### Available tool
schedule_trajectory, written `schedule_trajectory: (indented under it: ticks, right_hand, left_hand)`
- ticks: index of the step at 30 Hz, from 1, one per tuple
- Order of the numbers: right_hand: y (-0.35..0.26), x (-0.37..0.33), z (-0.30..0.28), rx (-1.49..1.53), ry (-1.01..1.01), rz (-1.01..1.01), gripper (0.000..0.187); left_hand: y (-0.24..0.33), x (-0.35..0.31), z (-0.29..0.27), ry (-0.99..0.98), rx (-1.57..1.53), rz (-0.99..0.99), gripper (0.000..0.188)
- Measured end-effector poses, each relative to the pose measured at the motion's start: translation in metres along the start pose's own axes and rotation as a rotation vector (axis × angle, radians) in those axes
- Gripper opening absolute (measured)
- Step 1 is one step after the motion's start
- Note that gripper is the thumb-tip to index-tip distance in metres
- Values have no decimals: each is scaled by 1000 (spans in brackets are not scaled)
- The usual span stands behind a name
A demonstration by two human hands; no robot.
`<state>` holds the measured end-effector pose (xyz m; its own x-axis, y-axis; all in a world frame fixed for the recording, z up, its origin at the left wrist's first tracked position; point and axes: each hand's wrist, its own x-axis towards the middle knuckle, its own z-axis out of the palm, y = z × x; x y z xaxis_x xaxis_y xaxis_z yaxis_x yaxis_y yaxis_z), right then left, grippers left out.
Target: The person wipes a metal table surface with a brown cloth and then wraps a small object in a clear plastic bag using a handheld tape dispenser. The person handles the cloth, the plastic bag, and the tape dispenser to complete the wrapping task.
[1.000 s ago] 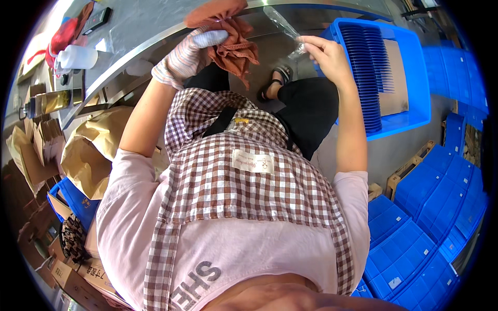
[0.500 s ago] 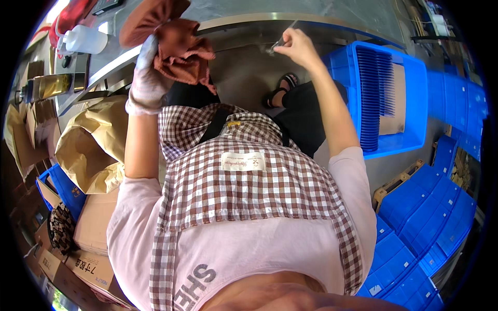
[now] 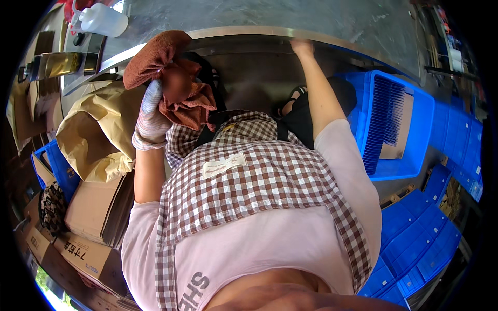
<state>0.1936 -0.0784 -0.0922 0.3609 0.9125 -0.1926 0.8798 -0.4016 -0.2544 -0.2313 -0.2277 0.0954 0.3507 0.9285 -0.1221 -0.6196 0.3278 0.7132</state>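
My left hand [image 3: 151,111], in a pale striped glove, is closed around the gathered neck of a reddish-brown cloth [image 3: 155,59]. The cloth bulges into a smooth rounded pad above the hand, and its loose, crumpled folds hang below. In the middle of the bundle is a dark, blurred patch that I cannot make out. Out at the front edge of the metal worktable [image 3: 270,32] is my bare right hand [image 3: 303,47]. Motion smears it, and its fingers are hidden, so whatever they hold does not show.
A clear squeeze bottle [image 3: 104,20] stands on the worktable at the left. Beside my left arm are an opened brown paper bag [image 3: 96,140] and cardboard boxes [image 3: 96,212]. To my right sits a blue crate [image 3: 423,140] with stacked dark ridged pieces, near more blue bins [image 3: 410,233].
My right hand has moved to the table edge; the thin metal tool it pinched before is out of sight. My left hand has come lower with the cloth, and the whole view has shifted.
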Motion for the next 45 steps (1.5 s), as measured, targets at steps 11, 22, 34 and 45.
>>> schedule_trajectory:
  ticks: [11, 22, 34, 45]
  right_hand:
    - [27, -18, 9, 914, -263, 72, 25]
    - [46, -46, -7, 1513, -173, 54, 28]
    - [64, -46, -14, 1385, -94, 292, 28]
    - [78, -34, -14, 1580, -349, 163, 25]
  left_hand:
    - [-13, 11, 19, -23, 68, -81, 70]
    - [-31, 17, 35, -85, 15, -188, 70]
    - [-40, 9, 39, -40, 18, -225, 72]
    - [-37, 19, 68, -134, 40, -240, 66]
